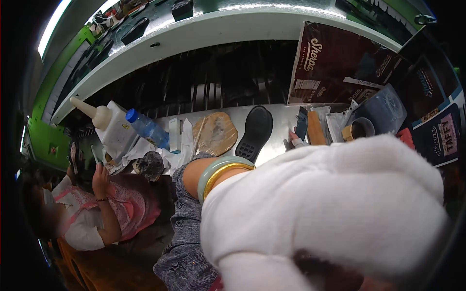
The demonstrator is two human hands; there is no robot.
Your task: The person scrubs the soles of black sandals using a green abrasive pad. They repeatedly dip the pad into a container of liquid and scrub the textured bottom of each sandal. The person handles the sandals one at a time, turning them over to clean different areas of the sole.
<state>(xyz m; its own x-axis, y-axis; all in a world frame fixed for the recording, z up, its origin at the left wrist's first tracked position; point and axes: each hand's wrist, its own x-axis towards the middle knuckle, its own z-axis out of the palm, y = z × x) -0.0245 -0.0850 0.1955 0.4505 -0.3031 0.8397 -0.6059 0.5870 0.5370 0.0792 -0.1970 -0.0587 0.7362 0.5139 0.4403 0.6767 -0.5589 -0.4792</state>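
My arm's wearing a jade bangle and a gold one, shoved into a white fluffy boot near the black sole. Can't tell how my fingers sit.

A large white fluffy cloth bundle fills the lower right of the view, soft and rounded, close under the camera. A forearm wearing a pale green jade bangle and a thin gold bangle presses against the bundle's left edge; the hand itself is hidden behind the cloth. Just beyond the bangles, a black rubber shoe sole lies tread-up on the grey metal workbench.
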